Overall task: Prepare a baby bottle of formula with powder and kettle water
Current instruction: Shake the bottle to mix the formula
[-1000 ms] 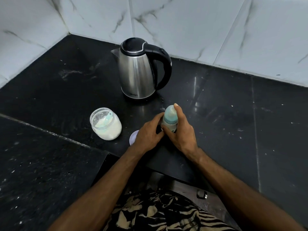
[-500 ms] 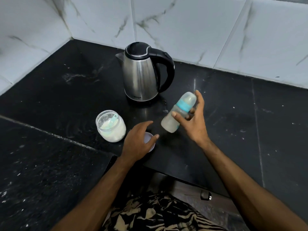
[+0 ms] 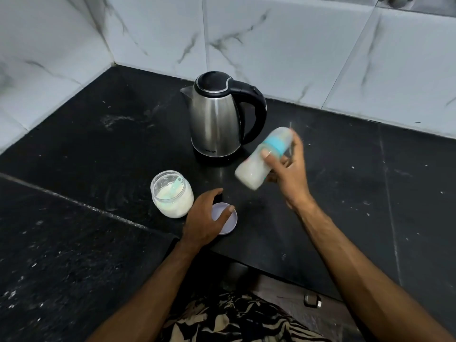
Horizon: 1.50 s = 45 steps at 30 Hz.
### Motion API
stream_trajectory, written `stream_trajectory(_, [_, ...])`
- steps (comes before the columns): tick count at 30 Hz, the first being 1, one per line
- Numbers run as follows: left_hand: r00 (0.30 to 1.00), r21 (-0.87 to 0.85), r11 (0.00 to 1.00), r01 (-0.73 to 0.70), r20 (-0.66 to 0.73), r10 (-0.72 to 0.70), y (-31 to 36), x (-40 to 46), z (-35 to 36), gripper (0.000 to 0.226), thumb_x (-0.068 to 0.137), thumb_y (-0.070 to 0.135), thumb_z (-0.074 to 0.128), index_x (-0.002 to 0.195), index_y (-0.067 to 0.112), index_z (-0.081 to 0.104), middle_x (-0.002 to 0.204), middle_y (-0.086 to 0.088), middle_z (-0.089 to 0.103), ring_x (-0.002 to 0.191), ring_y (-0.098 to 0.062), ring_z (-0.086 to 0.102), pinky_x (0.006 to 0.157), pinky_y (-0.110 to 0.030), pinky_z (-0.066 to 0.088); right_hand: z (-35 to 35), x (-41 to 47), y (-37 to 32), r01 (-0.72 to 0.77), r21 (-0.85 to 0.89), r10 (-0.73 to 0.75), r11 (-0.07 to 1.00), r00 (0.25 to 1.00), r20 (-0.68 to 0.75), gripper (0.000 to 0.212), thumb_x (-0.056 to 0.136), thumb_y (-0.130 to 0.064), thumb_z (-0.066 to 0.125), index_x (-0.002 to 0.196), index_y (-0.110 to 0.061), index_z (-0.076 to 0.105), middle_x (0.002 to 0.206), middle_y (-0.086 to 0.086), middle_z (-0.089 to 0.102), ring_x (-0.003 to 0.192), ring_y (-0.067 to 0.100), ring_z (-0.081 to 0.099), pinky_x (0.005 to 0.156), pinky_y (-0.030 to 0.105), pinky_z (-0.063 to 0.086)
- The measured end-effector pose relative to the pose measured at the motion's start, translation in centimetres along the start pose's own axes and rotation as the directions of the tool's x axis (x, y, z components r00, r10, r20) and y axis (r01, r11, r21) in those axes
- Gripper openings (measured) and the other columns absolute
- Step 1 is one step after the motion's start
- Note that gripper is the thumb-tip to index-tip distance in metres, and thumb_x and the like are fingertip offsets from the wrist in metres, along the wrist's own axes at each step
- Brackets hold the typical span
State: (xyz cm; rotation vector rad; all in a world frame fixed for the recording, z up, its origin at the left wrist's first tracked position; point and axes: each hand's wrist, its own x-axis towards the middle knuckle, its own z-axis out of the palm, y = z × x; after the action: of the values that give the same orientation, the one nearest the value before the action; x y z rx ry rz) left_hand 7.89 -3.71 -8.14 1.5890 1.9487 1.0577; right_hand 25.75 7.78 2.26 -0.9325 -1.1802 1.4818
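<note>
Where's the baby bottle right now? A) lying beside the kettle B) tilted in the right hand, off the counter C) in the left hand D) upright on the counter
B: the right hand grips the tilted baby bottle above the counter.

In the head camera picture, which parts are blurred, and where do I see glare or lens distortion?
Head view: the baby bottle and the right hand holding it are smeared by motion blur; the kettle, powder jar and left hand over the lid stay sharp; soft glare streaks show on the black counter and kettle steel; the wide-angle lens bends the tile lines and counter edges.
</note>
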Motion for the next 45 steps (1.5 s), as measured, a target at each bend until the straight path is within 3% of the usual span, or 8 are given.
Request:
stream_trajectory(8, [1.0,-0.05,0.999,0.017,0.008,-0.017,-0.3,0.1,0.1,0.062,0.087,0.058,0.052,0.132,0.015,0.056,0.131,0.002,0.06,0.119,-0.014,0.054,0.102,-0.029,0.042,0.5,-1.1,0.8,-0.02,-0.182,0.075,0.983,0.95,0.304,0.081,0.079,-0.013,0.081,0.141,-0.04,0.036,0.113,0.007,0.069,0.093,0.018,0.073,0.069,0.032,0.06])
stream_trajectory(13, [1.0,-0.037,0.999,0.002,-0.007,-0.002,-0.1,-0.2,0.0,0.066,0.087,0.064,0.045,0.132,0.017,0.056,0.131,0.005,0.059,0.119,-0.008,0.053,0.1,-0.02,0.037,0.7,1.7,-0.6,-0.04,0.101,0.048,0.994,0.996,-0.075,0.083,0.08,-0.024,0.074,0.149,-0.028,0.027,0.094,-0.006,0.074,0.093,0.026,0.071,0.073,0.049,0.058])
stream_trajectory(17, [1.0,-0.022,1.0,0.012,-0.008,-0.012,-0.1,0.0,0.0,0.062,0.089,0.06,0.048,0.133,0.018,0.054,0.132,0.005,0.058,0.116,-0.003,0.049,0.097,-0.019,0.035,1.0,0.2,0.2,-0.022,-0.192,0.081,0.981,0.95,0.303,0.087,0.079,-0.013,0.081,0.147,-0.032,0.03,0.11,0.006,0.071,0.096,0.024,0.073,0.072,0.038,0.061])
stream_trajectory(22, [1.0,-0.051,0.999,-0.003,-0.012,0.002,0.0,-0.2,-0.1,0.065,0.088,0.062,0.044,0.133,0.016,0.056,0.131,0.005,0.059,0.118,-0.007,0.053,0.1,-0.017,0.036,0.8,2.3,-0.7,-0.02,0.074,0.024,0.997,0.998,-0.052,0.079,0.084,-0.019,0.074,0.148,-0.029,0.028,0.097,-0.006,0.075,0.093,0.023,0.072,0.073,0.051,0.061])
stream_trajectory(27, [1.0,-0.024,1.0,0.003,-0.009,-0.004,-0.2,0.0,-0.1,0.057,0.091,0.055,0.05,0.134,0.018,0.055,0.132,0.006,0.058,0.117,-0.004,0.05,0.097,-0.012,0.032,1.1,0.3,0.7,-0.027,-0.211,0.093,0.977,0.946,0.31,0.085,0.077,-0.015,0.083,0.144,-0.037,0.034,0.108,0.003,0.072,0.094,0.021,0.073,0.068,0.033,0.06])
stream_trajectory(32, [1.0,-0.025,1.0,-0.008,-0.011,0.008,-0.2,0.0,0.0,0.061,0.089,0.058,0.045,0.132,0.015,0.056,0.13,0.004,0.059,0.118,-0.009,0.053,0.1,-0.017,0.036,0.7,2.5,-0.4,-0.014,0.114,0.022,0.993,0.997,-0.073,0.074,0.085,-0.02,0.075,0.144,-0.033,0.032,0.092,-0.004,0.075,0.09,0.022,0.073,0.063,0.04,0.06])
stream_trajectory(37, [0.999,-0.001,1.0,-0.018,-0.028,0.018,-0.3,0.2,0.1,0.056,0.092,0.056,0.05,0.133,0.018,0.054,0.129,0.008,0.056,0.114,0.0,0.047,0.096,-0.015,0.033,1.2,0.0,1.2,-0.058,-0.196,0.112,0.979,0.955,0.276,0.087,0.074,-0.02,0.084,0.144,-0.038,0.035,0.114,0.01,0.069,0.094,0.02,0.073,0.068,0.032,0.06])
stream_trajectory(45, [0.999,-0.002,1.0,-0.029,-0.027,0.029,-0.3,0.1,0.1,0.055,0.091,0.055,0.048,0.13,0.016,0.057,0.127,0.005,0.06,0.116,-0.01,0.054,0.099,-0.017,0.035,1.8,0.4,0.3,-0.082,0.01,0.08,0.997,0.99,0.116,0.076,0.082,-0.015,0.076,0.143,-0.031,0.034,0.103,0.001,0.073,0.093,0.024,0.072,0.067,0.042,0.061])
